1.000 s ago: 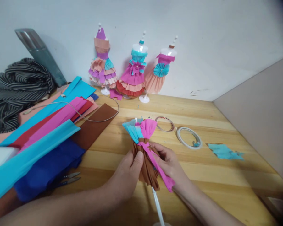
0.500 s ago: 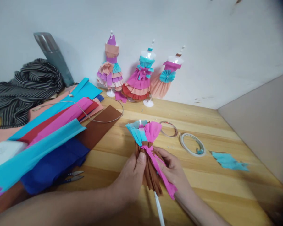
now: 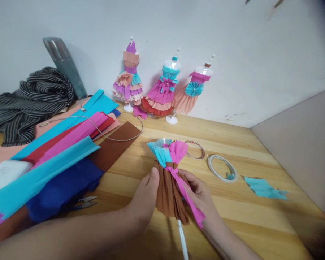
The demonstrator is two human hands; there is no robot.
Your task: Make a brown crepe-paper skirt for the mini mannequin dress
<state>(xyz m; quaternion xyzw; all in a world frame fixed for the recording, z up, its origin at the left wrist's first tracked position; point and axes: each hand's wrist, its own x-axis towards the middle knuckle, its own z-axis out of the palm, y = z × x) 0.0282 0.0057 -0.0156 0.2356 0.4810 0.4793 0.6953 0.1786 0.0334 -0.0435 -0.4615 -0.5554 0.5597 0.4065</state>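
Between my hands is a small paper dress [image 3: 170, 195] on a mannequin with a white stand rod [image 3: 182, 238]. Its top is fanned turquoise and pink paper, its skirt pleated brown paper, and a pink paper strip [image 3: 188, 198] runs from the waist down the right side. My left hand [image 3: 144, 196] grips the skirt's left edge, thumb along the front and fingertips hidden behind the paper. On the other side, my right hand [image 3: 199, 196] holds the dress and the strip at the right edge, its fingers partly behind them.
Three mannequins in paper dresses [image 3: 162, 90] stand against the wall. Crepe paper sheets [image 3: 56, 169], thread snips [image 3: 85, 203], a cable [image 3: 119, 140] and a striped cloth [image 3: 35, 97] lie left. Tape rolls [image 3: 222, 168] and a turquoise scrap [image 3: 265, 187] lie right.
My left hand has moved left from the front of the skirt to its edge, and the brown pleats are spread wider. My right hand keeps its hold.
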